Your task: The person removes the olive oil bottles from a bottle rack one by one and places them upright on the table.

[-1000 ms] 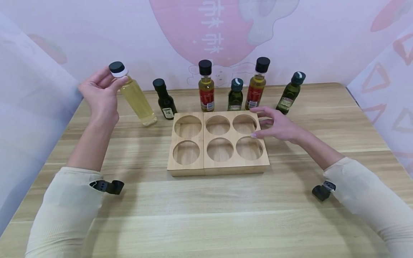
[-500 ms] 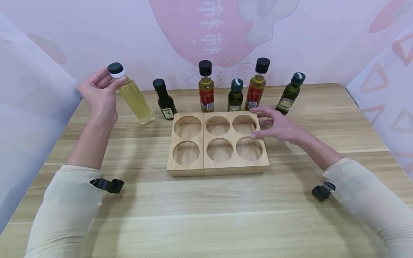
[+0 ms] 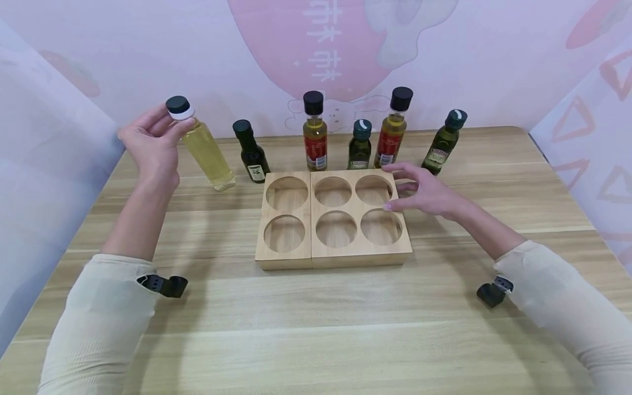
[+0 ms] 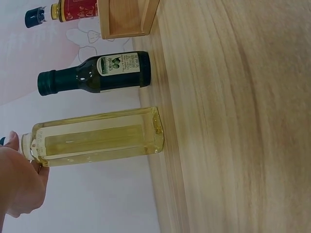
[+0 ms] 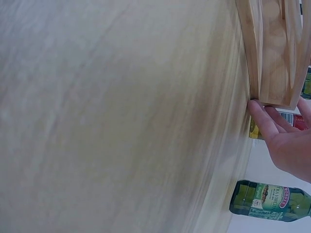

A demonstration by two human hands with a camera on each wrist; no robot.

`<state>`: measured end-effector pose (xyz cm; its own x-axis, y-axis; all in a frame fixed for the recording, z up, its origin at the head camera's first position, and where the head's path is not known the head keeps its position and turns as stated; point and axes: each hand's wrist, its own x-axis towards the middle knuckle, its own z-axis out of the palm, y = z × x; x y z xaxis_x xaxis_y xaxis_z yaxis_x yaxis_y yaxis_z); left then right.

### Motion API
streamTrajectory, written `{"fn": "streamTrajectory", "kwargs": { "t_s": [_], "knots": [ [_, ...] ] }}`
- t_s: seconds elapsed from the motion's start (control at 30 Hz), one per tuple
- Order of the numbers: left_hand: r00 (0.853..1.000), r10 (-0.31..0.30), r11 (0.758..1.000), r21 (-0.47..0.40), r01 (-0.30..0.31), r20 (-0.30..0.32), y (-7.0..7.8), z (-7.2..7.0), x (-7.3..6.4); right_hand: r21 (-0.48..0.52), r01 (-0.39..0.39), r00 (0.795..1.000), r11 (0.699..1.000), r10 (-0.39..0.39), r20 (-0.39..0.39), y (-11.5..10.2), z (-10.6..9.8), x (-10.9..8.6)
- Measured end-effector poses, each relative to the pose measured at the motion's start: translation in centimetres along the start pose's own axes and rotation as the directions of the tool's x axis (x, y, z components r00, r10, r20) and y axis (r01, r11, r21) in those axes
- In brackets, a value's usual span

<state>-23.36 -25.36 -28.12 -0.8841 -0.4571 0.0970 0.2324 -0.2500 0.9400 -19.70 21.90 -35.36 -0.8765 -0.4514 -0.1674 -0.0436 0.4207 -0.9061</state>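
My left hand (image 3: 154, 142) grips a tall bottle of pale yellow liquid (image 3: 209, 156) by its neck, just under the dark cap. In the left wrist view the square-sided clear bottle (image 4: 97, 138) shows its base close over the tabletop. At the middle stands a light wooden holder (image 3: 362, 258) with several round holes, made of a narrow block and a wider one set side by side. My right hand (image 3: 424, 192) rests against its right end, fingers fairly straight. The right wrist view shows those fingertips at the end face of the wooden holder (image 5: 279, 99).
Behind the holder stand two red-labelled oil bottles (image 3: 316, 145) with a small green bottle (image 3: 360, 151) between them. A dark bottle (image 3: 254, 156) is at the holder's back left, another green bottle (image 3: 441, 148) at its back right. A printed backdrop (image 3: 197, 49) rises behind the table.
The yellow bottle and my left hand have shifted slightly left. My right hand and the wooden holder have not visibly moved.
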Motion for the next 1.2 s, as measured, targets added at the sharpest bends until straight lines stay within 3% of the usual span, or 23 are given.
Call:
{"fn": "streamTrajectory", "kwargs": {
  "t_s": [0.63,0.83,0.9,1.0,1.13,1.2],
  "knots": [
    [0.999,0.022,1.000,-0.008,-0.021,0.042,-0.3,-0.3,-0.3,-0.002,-0.011,1.000,1.000,0.011,-0.002,0.1,0.1,0.0],
    [0.994,0.019,0.986,0.165,-0.037,0.108,-0.1,-1.0,-0.7,-0.014,-0.010,1.000,1.000,0.010,-0.004,0.0,0.1,-0.1],
    [0.989,0.028,0.964,0.258,-0.066,0.145,-0.1,-1.3,-0.9,-0.029,-0.011,1.000,1.000,0.011,-0.004,-0.1,0.0,-0.2],
    [0.979,0.053,0.900,0.417,-0.131,0.195,0.0,-1.7,-1.5,-0.063,-0.003,1.000,0.998,0.003,0.002,-0.3,0.0,-0.2],
    [0.972,0.105,0.765,0.607,-0.214,0.211,0.3,-2.0,-2.6,-0.135,0.025,1.000,0.991,-0.023,0.015,-0.7,-0.1,-0.3],
    [0.968,0.133,0.716,0.655,-0.243,0.214,0.5,-2.1,-3.3,-0.189,0.038,0.999,0.981,-0.035,0.015,-1.0,-0.1,-0.4]
  ]
}}
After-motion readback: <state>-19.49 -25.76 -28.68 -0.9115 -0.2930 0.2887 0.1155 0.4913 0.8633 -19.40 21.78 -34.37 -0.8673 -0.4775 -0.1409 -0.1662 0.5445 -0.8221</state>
